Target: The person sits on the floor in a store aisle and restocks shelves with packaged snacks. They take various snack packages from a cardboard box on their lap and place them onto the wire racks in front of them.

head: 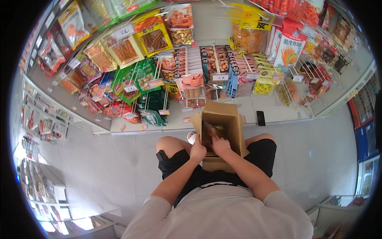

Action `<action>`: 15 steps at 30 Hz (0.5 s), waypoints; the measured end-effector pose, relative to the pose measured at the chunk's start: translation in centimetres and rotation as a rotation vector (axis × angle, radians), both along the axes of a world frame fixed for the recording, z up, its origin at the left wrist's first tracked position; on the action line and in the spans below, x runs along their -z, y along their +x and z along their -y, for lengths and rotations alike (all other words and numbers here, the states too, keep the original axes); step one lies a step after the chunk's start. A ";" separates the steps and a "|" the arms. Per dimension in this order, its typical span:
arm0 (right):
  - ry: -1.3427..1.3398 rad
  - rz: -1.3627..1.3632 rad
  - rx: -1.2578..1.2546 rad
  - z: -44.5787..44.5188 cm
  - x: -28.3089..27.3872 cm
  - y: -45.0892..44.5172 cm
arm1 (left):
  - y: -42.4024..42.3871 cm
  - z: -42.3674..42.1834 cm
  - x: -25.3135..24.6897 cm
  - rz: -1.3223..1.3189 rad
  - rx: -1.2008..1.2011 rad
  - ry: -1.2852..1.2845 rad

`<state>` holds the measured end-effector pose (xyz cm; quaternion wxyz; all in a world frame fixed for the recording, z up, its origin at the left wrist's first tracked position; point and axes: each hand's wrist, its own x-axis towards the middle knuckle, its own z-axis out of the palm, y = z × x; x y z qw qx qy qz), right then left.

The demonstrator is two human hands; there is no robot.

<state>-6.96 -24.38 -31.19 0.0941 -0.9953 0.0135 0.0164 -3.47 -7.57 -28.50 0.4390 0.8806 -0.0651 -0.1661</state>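
Observation:
An opened cardboard box point(241, 134) stands between my knees, its flaps spread outward. My left hand point(198, 149) grips the box's left wall near the rim. Inside the box, my right hand point(220, 145) reaches to a clear plastic snack package point(210, 130), fingers touching it; whether they close on it cannot be told. Part of the package lies in the shade of the box, and its contents are unclear.
A shelf base point(179, 127) runs in front of me, with a black phone point(260, 118) on its edge. Above hang snack packets point(191, 82) on metal hooks with price tags. Another shelf rack point(44, 119) stands left, over grey floor tiles point(113, 161).

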 end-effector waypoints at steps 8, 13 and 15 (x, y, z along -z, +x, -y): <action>0.626 0.366 0.142 2.5 -3.1 -1.2 | 0.8 0.4 -0.6 -0.062 -0.069 0.053; 1.336 0.541 0.339 4.3 -5.4 -0.7 | 0.8 0.5 -0.8 -0.067 -0.064 0.020; 1.398 0.607 0.355 5.3 -7.1 0.0 | 0.8 0.4 -0.8 -0.064 -0.068 0.028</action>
